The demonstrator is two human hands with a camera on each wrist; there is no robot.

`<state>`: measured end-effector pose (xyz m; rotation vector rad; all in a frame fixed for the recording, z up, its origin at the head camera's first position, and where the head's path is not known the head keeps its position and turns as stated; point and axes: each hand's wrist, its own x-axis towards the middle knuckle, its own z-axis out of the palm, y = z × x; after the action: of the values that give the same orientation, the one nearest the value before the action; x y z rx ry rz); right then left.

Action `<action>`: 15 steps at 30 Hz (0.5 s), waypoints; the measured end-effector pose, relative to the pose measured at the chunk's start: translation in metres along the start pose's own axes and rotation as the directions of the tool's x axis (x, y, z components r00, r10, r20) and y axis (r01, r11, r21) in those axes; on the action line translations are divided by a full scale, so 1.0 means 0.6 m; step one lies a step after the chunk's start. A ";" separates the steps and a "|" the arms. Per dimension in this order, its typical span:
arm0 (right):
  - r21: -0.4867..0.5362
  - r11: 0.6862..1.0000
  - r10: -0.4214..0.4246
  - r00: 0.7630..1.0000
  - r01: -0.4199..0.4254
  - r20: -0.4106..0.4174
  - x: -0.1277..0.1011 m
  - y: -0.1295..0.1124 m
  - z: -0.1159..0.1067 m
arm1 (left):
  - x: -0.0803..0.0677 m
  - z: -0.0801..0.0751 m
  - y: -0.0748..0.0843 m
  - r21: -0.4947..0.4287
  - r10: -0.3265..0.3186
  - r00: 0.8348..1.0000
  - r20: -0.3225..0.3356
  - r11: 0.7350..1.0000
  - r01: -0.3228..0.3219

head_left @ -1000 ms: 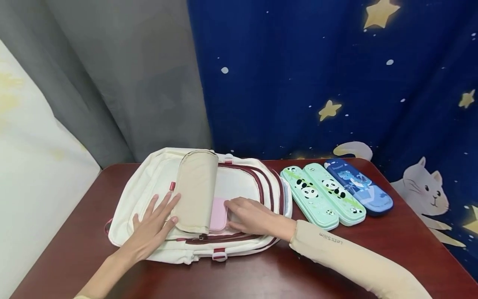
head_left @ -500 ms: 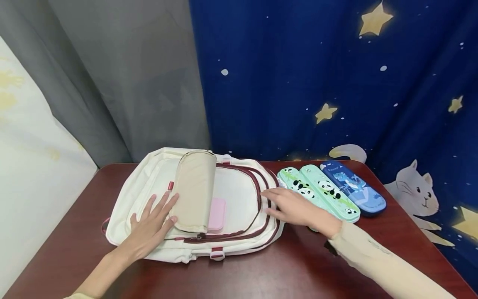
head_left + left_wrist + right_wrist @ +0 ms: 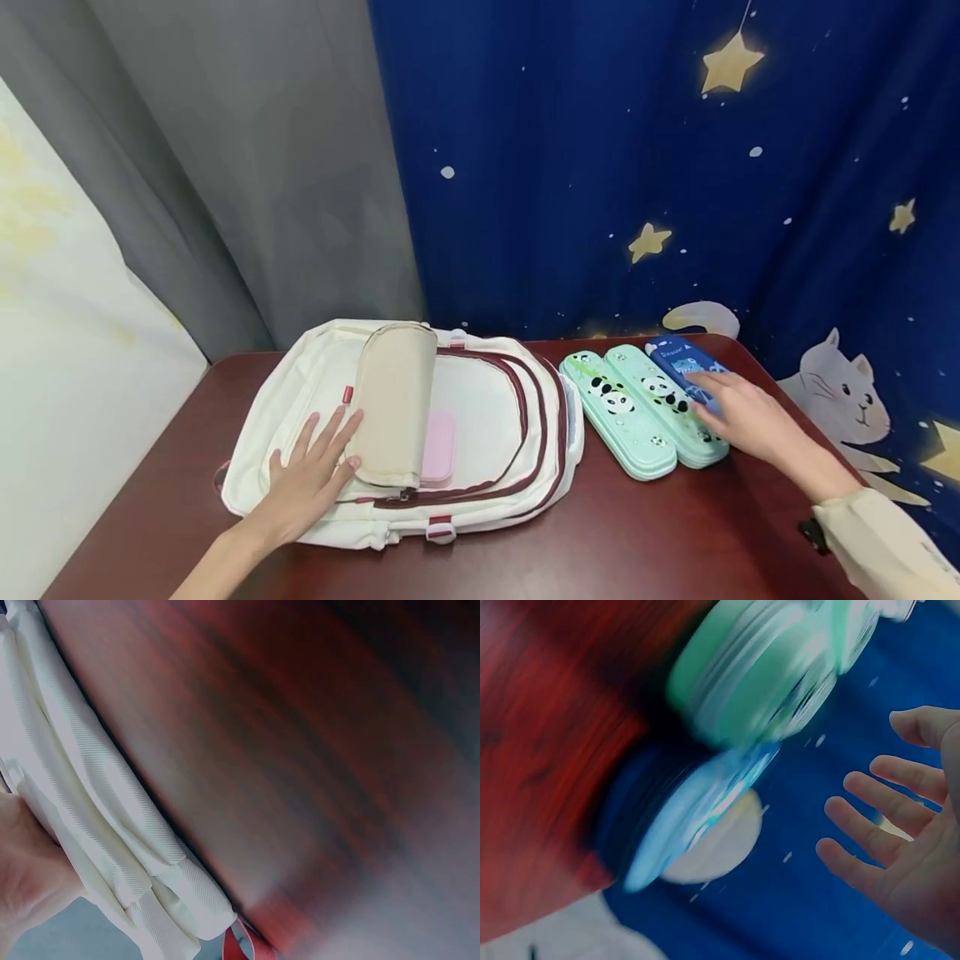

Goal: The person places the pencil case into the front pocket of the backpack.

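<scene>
A white backpack (image 3: 480,392) with dark red zips lies flat, its beige front flap (image 3: 393,400) folded back to the left. Part of a pink case (image 3: 439,448) shows inside the opened pocket, its left end hidden under the flap. My left hand (image 3: 307,479) rests with spread fingers on the backpack, fingertips at the flap's edge. Over the blue dinosaur pencil case (image 3: 678,358) hovers my right hand (image 3: 750,417), fingers extended and holding nothing; in the right wrist view (image 3: 900,817) its fingers are spread apart from the cases. It hides the blue case's lower part in the head view.
Two mint-green panda pencil cases, the left one (image 3: 618,412) and the right one (image 3: 667,404), lie side by side between the backpack and the blue case. The dark red table (image 3: 600,542) ends at a starry blue curtain (image 3: 525,167) behind.
My right hand has left the pink case in the pocket and moved right, past the panda cases to the blue one. My left hand has stayed on the backpack.
</scene>
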<state>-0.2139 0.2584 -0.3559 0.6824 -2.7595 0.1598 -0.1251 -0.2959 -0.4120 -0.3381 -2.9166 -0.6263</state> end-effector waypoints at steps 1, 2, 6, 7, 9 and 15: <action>-0.010 1.000 0.014 1.000 -0.014 -0.003 -0.010 0.012 -0.003 | -0.003 0.004 0.002 -0.003 -0.003 1.000 0.006 1.000 0.003; -0.017 1.000 0.017 1.000 -0.018 -0.011 -0.017 0.023 -0.006 | -0.005 0.007 0.003 -0.007 -0.006 1.000 0.010 1.000 0.006; -0.026 0.999 -0.022 0.995 0.020 -0.096 -0.028 0.060 -0.019 | -0.009 0.012 0.005 0.011 -0.010 1.000 0.005 1.000 0.010; -0.030 0.999 -0.030 0.994 0.026 -0.110 -0.028 0.067 -0.022 | -0.008 0.011 0.004 0.018 -0.010 1.000 0.001 1.000 0.010; -0.045 0.998 -0.043 0.990 0.037 -0.135 -0.028 0.078 -0.027 | -0.007 0.008 0.004 0.030 -0.009 1.000 -0.002 1.000 0.009; -0.060 0.998 -0.015 0.992 0.007 -0.126 -0.035 0.098 -0.023 | -0.002 0.002 0.003 0.039 0.001 1.000 0.009 0.999 -0.002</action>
<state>-0.2202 0.3219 -0.3514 0.6493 -2.6285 0.1144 -0.1237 -0.2938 -0.4126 -0.3396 -2.9326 -0.5689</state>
